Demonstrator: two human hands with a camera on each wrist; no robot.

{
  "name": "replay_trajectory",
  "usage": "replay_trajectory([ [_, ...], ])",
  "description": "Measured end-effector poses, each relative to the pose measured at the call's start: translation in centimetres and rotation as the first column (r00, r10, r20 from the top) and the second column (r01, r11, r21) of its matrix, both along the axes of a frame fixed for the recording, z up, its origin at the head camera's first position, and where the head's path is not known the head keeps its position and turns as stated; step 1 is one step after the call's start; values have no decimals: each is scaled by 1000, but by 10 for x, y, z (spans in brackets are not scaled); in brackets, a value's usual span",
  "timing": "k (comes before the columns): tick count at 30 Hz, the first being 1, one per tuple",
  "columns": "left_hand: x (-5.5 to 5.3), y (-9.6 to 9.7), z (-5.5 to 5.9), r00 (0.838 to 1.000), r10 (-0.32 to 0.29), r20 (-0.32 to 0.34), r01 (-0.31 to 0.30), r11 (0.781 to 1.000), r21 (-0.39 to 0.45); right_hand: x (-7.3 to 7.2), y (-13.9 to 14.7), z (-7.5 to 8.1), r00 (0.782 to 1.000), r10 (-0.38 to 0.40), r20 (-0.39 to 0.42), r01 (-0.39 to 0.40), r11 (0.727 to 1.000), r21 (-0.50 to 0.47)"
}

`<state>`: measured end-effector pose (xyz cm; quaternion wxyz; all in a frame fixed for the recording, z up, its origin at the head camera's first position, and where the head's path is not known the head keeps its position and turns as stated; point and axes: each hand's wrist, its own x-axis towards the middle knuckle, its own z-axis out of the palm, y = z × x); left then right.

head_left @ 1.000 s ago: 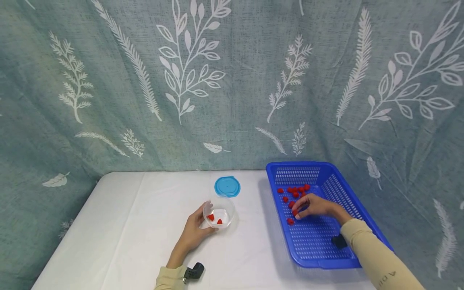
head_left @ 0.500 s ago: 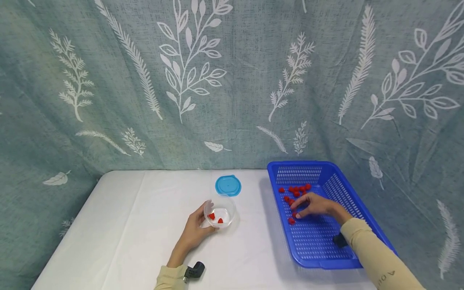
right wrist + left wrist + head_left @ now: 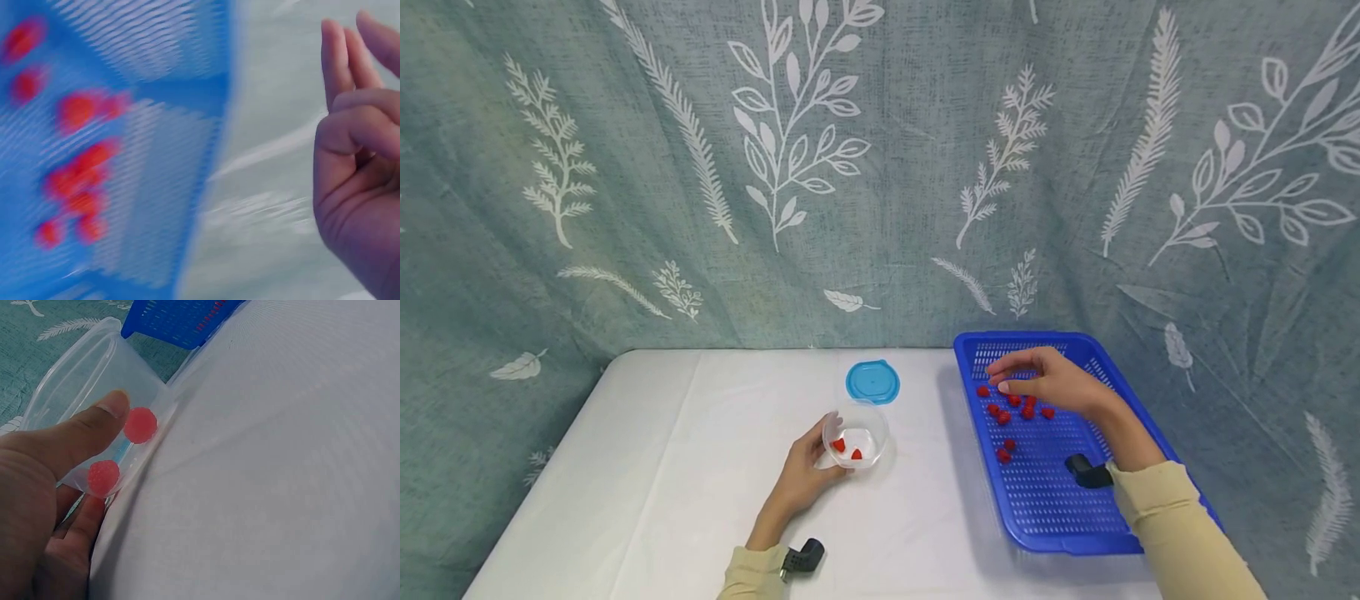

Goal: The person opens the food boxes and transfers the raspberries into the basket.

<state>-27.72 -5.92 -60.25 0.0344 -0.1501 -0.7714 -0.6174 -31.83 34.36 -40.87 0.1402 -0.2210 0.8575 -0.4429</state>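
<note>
My left hand (image 3: 808, 471) grips a clear plastic tub (image 3: 871, 429) on the white table, thumb on the near side and fingers around the far side. Two red raspberries lie inside the tub; the left wrist view shows one raspberry (image 3: 140, 425) beside the thumb and the other raspberry (image 3: 103, 477) lower down. My right hand (image 3: 1052, 382) hovers over the blue basket (image 3: 1052, 508), fingers loosely bent, and no object shows between them in the right wrist view. Several raspberries (image 3: 1003, 417) lie scattered in the basket, some partly hidden under the hand.
A round blue lid (image 3: 872, 382) lies on the white table (image 3: 700, 467) just behind the tub. The basket's raised walls stand at the table's right side. A green leaf-patterned cloth (image 3: 865, 208) hangs behind the table.
My right hand has lifted from among the raspberries and moved toward the back of the basket, uncovering several of them. The left hand and tub have stayed in place.
</note>
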Motion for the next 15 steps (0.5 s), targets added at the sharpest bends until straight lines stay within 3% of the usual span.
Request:
replay_trajectory([
  [3, -1, -1, -1, 1000, -3, -18, 3, 1000, 4, 22, -21, 23, 997, -46, -63, 44, 998, -34],
  [6, -1, -1, 0, 1000, -9, -25, 9, 1000, 22, 44, -41, 35, 992, -87, -95, 79, 993, -88],
  [10, -1, -1, 0, 1000, -12, -13, 13, 999, 52, 67, -66, 36, 982, -153, -107, 135, 978, -162],
  [15, 0, -1, -1, 1000, -7, 1, 7, 999, 47, 84, -99, 27, 970, -222, -102, 192, 951, -242],
])
